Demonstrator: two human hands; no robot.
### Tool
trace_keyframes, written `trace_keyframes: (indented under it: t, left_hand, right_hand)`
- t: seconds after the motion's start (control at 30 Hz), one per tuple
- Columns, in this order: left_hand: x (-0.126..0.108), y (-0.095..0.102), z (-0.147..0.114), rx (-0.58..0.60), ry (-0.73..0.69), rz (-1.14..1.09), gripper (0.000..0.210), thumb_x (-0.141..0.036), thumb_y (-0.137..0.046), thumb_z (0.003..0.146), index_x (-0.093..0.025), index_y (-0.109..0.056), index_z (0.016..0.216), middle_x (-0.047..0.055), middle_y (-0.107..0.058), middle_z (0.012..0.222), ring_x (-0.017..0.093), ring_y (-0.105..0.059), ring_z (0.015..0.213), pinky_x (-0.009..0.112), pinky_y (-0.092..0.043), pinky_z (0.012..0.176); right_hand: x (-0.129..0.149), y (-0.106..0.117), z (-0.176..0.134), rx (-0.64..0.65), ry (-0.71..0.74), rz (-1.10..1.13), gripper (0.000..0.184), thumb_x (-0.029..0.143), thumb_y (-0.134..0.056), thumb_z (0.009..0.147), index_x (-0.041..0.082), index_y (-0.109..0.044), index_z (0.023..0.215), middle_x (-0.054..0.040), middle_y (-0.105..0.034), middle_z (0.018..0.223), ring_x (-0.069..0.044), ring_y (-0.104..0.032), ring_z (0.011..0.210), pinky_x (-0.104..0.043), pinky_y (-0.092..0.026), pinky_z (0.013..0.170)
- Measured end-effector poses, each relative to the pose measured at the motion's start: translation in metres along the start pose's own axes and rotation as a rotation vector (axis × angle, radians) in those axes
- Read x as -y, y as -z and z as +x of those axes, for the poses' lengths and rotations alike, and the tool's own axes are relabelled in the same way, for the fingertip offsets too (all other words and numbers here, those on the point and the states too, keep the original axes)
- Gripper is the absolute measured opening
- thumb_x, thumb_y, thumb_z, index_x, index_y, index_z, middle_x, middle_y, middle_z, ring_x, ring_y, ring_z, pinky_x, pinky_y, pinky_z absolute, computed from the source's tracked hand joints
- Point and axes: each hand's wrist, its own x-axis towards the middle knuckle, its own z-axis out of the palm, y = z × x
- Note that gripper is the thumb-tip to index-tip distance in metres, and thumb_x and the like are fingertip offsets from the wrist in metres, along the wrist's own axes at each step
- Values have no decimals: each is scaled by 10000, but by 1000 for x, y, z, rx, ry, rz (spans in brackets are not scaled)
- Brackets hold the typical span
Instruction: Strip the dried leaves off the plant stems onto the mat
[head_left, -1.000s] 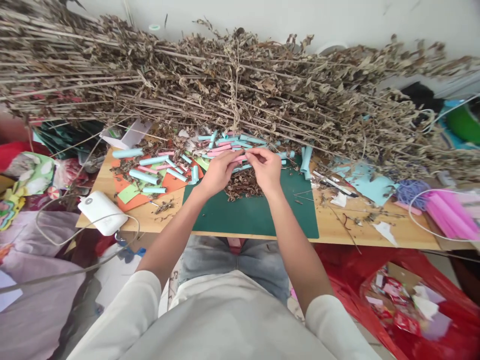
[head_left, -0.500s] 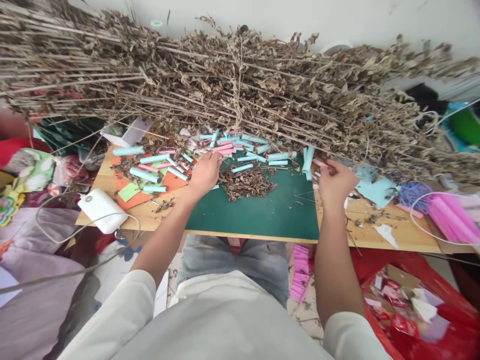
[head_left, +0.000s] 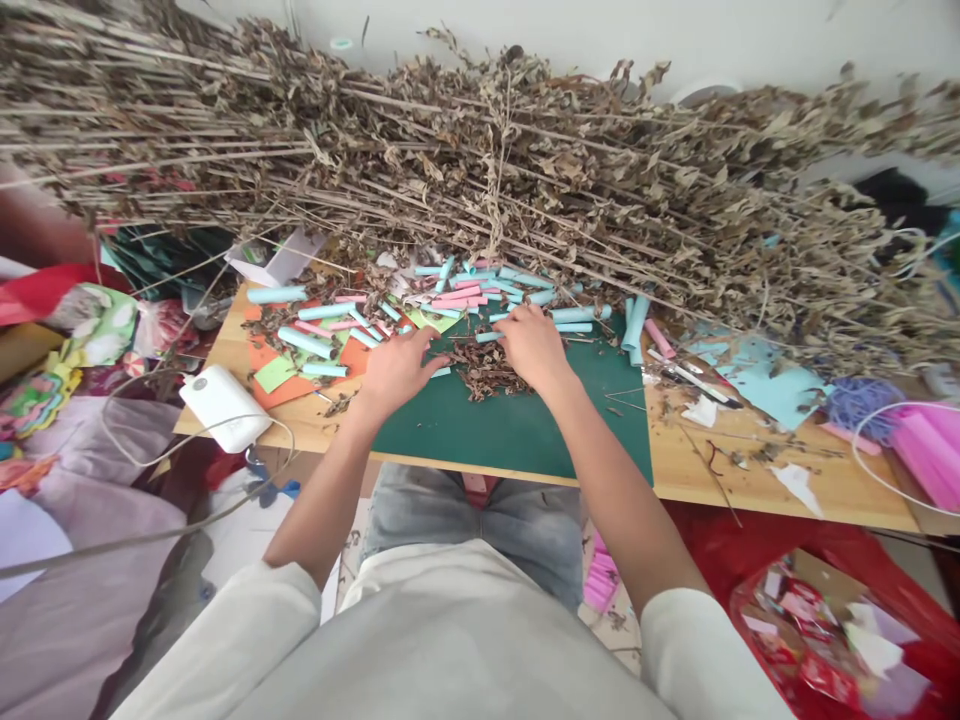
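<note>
My left hand (head_left: 397, 368) is open, thumb and fingers apart, at the left edge of the dark green mat (head_left: 480, 430), just left of a heap of dried crumbled leaves (head_left: 487, 375). On the heap's right side, my right hand (head_left: 532, 345) reaches over with loosely bent fingers. Its fingertips are close to a short light-blue paper roll (head_left: 490, 337); whether they touch it I cannot tell. Behind both hands lie several blue rolls and pink paper rolls (head_left: 459, 298). A single pink roll (head_left: 660, 338) rests at the right beside upright-leaning blue rolls (head_left: 636, 325).
Long bundles of dried stalks (head_left: 420, 170) span the back. A white power bank (head_left: 225, 408) with a cable sits at the left end of the wooden table (head_left: 847, 490). Blue paper (head_left: 772, 380) and purple yarn (head_left: 859, 408) lie right. A red bag (head_left: 712, 535) of scraps stands below.
My right hand has left the pink roll at the right and moved left to the leaf heap. My left hand has drawn back from the pink rolls, its fingers now spread.
</note>
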Motion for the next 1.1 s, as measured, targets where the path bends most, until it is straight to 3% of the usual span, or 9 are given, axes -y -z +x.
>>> trace_keyframes:
  t: [0.1, 0.23, 0.47, 0.6, 0.7, 0.77, 0.9, 0.97, 1.1]
  left_hand:
    - [14, -12, -17, 27, -25, 4, 360, -443, -636, 886, -214, -610, 1163, 100, -686, 1065, 263, -672, 901, 291, -451, 675]
    - [13, -19, -24, 39, -37, 37, 228, -369, -536, 951, -196, -647, 1049, 105, -664, 1047, 246, -676, 843, 292, -452, 652]
    - [3, -25, -23, -25, -10, -52, 276, -287, -475, 954, -176, -608, 1168, 140, -682, 1081, 273, -684, 874, 315, -478, 689]
    - [8, -25, -26, -50, 7, -139, 320, -224, -434, 939, -146, -592, 1205, 163, -682, 1065, 278, -674, 919, 326, -479, 732]
    - [11, -17, -29, -100, 90, -392, 307, -258, -423, 951, -142, -586, 1185, 97, -658, 860, 223, -650, 786, 300, -466, 686]
    - [11, -10, -32, -137, 194, -714, 311, -321, -428, 959, -167, -565, 1191, 16, -573, 719, 159, -582, 615, 262, -438, 590]
    - [11, -2, -39, -112, 367, -1407, 278, -347, -514, 894, -183, -566, 1112, -17, -523, 739, 97, -530, 530, 218, -410, 486]
    - [14, -1, -40, -108, 423, -1570, 269, -298, -559, 843, -186, -571, 1087, 6, -571, 812, 92, -557, 571, 210, -426, 492]
    - [21, -1, -39, -155, 459, -1645, 293, -245, -564, 798, -211, -565, 1089, 11, -610, 850, 77, -527, 560, 190, -392, 469]
  right_hand:
    - [-8, 7, -5, -147, -57, 51, 237, 208, -465, 935, 156, -657, 1063, -142, -644, 1066, -285, -524, 1049, -393, -430, 885]
    - [-9, 21, -29, -323, -145, 115, 239, 223, -394, 959, 194, -620, 1029, -104, -652, 986, -251, -557, 946, -369, -437, 858]
    - [-30, 9, -47, -267, -236, 90, 364, 173, -446, 894, 175, -626, 1210, -143, -619, 1120, -290, -538, 1068, -411, -460, 913]
    - [-38, 5, -33, -177, -132, 69, 382, 176, -445, 906, 219, -665, 1215, -129, -589, 1127, -281, -510, 1075, -404, -471, 882]
    - [-34, 6, -16, -78, -73, 18, 318, 153, -467, 900, 217, -733, 1062, -128, -595, 1080, -288, -498, 1062, -404, -470, 846]
    - [-31, 6, -5, -45, -45, -14, 274, 125, -501, 877, 198, -750, 963, -139, -601, 1051, -308, -488, 1073, -431, -461, 861]
    - [-30, 4, 7, -64, 14, -58, 254, 116, -502, 871, 180, -747, 891, -167, -601, 1052, -335, -468, 1098, -481, -455, 879]
    - [-30, 4, 8, -77, 20, -75, 267, 120, -476, 880, 171, -738, 891, -174, -607, 1041, -334, -477, 1088, -481, -467, 861]
    - [-29, 12, 6, -163, -32, -69, 240, 154, -467, 897, 169, -701, 947, -157, -640, 1004, -308, -532, 1038, -443, -475, 839]
